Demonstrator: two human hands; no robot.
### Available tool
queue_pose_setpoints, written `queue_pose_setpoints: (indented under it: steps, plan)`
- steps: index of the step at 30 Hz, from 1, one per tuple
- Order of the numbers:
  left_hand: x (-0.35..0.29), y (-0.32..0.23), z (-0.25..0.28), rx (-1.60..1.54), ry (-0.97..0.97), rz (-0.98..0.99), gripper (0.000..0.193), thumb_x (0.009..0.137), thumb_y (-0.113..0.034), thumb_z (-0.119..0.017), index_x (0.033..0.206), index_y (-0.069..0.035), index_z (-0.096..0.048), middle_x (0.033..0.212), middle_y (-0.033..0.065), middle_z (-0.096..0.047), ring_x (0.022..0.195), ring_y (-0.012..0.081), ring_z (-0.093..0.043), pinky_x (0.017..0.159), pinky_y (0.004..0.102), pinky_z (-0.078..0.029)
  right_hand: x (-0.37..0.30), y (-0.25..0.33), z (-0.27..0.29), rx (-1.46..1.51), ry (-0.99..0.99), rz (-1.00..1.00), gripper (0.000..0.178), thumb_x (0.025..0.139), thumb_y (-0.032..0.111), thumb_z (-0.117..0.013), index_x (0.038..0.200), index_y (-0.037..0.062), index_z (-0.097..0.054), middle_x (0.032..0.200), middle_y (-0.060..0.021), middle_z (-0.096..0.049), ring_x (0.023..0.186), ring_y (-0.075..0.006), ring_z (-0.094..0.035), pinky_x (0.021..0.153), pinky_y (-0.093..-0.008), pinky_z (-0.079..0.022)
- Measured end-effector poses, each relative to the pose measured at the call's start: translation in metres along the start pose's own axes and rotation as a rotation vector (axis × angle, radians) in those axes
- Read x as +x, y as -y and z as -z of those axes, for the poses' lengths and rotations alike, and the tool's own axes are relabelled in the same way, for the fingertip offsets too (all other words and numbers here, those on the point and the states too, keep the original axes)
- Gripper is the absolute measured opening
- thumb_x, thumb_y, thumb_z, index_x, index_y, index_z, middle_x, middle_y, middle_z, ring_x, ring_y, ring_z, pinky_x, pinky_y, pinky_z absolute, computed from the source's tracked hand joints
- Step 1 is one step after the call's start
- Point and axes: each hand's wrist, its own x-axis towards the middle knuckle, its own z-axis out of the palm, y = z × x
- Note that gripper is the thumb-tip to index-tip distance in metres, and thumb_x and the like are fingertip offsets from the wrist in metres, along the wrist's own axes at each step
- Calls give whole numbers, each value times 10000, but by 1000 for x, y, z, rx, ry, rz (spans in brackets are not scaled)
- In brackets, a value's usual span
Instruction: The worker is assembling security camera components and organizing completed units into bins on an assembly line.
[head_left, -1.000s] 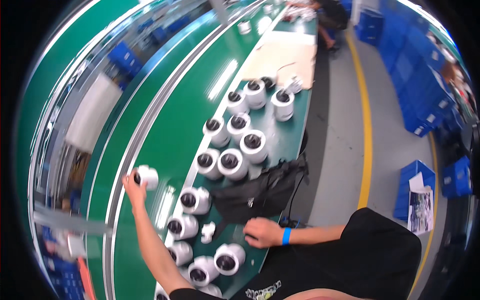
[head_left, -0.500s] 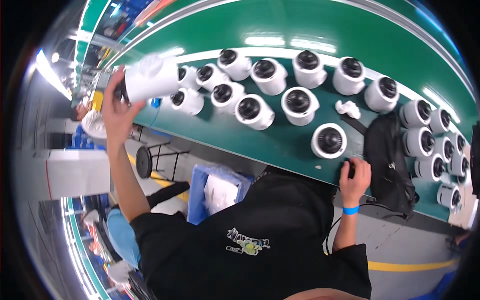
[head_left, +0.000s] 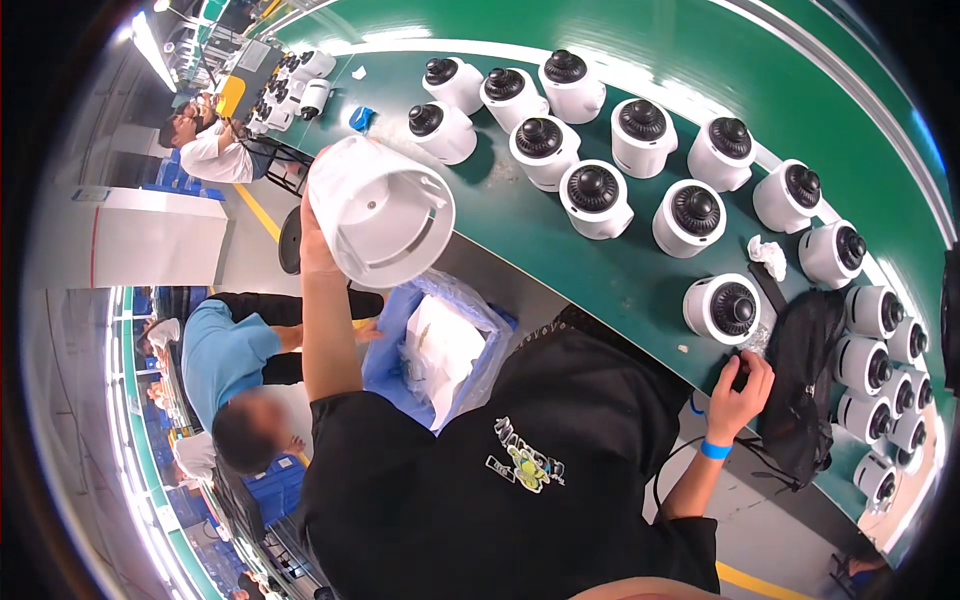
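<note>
My left hand [head_left: 316,240] grips a white dome camera [head_left: 355,190], raised off the bench at its near left edge. The camera is tilted so its hollow round underside shows, with a slot and small screw points inside. Most of my left fingers are hidden behind it. At the bench's front edge my right hand [head_left: 742,390] has its fingers curled round a small black thing [head_left: 738,374], mostly covered, so its kind cannot be told. Just beyond that hand stands a white camera with a black ribbed dome [head_left: 722,309].
Several similar cameras [head_left: 595,188] stand across the green bench [head_left: 560,262], with more crowded at its right end. A black bag [head_left: 805,400] and crumpled white paper [head_left: 767,258] lie on the right. Below the bench is a blue lined bin [head_left: 385,345]. A co-worker in light blue [head_left: 225,345] bends at the left.
My left hand has brought the dome camera closer in and turned it, so its hollow underside now shows. The whole view has swung left. My right hand stays at the bench edge.
</note>
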Motion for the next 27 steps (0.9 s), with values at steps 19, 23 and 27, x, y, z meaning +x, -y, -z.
queue_pose_setpoints:
  steps: [19,23,27]
  plan:
    - [-9,30,-13,884,-106,107,515,904,-155,-622,1320,67,-415,1312,139,-485,1122,217,-545,987,350,-428,1,-1,0,-8,-15,3,147,773,5,-649,916,5,-615,892,-137,-613,799,-315,-567,729,-396,-455]
    - [7,61,-24,1378,-156,-158,548,669,-183,-832,1155,-44,-620,953,75,-574,885,166,-610,699,282,-530,1,-3,2,-44,-13,-8,150,770,6,-654,915,6,-615,895,-136,-615,801,-315,-571,725,-401,-455]
    - [25,77,-34,1496,-176,-189,580,638,-264,-850,1129,-51,-627,979,94,-579,835,190,-601,661,299,-505,-2,-1,2,-34,-10,25,157,757,6,-660,906,5,-612,893,-139,-617,808,-319,-575,719,-402,-456]
